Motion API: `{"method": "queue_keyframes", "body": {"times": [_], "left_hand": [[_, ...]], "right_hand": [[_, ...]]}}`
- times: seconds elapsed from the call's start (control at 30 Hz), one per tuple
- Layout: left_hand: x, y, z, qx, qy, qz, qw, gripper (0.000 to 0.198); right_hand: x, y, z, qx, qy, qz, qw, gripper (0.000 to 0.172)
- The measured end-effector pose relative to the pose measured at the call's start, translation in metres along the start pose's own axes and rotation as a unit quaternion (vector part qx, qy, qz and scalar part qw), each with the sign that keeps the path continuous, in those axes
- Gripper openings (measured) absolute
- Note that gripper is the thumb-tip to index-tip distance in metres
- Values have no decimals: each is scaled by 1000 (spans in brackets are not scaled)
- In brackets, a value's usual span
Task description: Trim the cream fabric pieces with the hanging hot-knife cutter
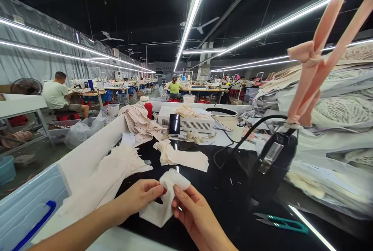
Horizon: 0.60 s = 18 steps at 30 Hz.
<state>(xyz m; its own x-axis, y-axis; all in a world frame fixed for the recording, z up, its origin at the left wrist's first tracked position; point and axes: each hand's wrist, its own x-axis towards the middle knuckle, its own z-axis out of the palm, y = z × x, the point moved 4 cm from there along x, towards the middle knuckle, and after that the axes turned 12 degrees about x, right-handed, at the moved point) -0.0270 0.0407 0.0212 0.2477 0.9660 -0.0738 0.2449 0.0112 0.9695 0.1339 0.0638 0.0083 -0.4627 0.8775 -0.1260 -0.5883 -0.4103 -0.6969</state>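
Left hand (142, 196) in from lower left, thumb and fingers pinched on the near side of a white cloth (159, 214); right hand (194, 208) angled up from below, thumb pressing the cloth against fingers. Cloth held over the black tabletop (233, 189). Cut strips (189, 160) lie just beyond, pale fabric (107, 169) to the left. Black machine (276, 154) stands at right, green snips (284, 223) nearer.

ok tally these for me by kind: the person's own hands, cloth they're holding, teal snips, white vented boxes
Own hands: 2, left hand and right hand
Held cloth: 1 piece, as far as shows
Teal snips: 1
White vented box: 1
Total: 5
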Motion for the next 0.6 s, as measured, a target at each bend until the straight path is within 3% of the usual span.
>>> {"method": "queue_keyframes", "body": {"times": [0.13,0.27,0.47,0.6], "left_hand": [[3,4,12,-68,-1,-14,998,64],[3,8,11,-101,12,-16,995,57],[-3,18,7,-82,-19,-25,996,52],[-3,25,11,-73,-38,-21,996,50]], "right_hand": [[-8,0,-10,-2,11,7,1000,54],[-24,-7,-21,-47,39,8,998,47],[-38,-31,-50,-138,127,-83,979,46],[-29,-39,-57,-235,100,-135,957,63]]}}
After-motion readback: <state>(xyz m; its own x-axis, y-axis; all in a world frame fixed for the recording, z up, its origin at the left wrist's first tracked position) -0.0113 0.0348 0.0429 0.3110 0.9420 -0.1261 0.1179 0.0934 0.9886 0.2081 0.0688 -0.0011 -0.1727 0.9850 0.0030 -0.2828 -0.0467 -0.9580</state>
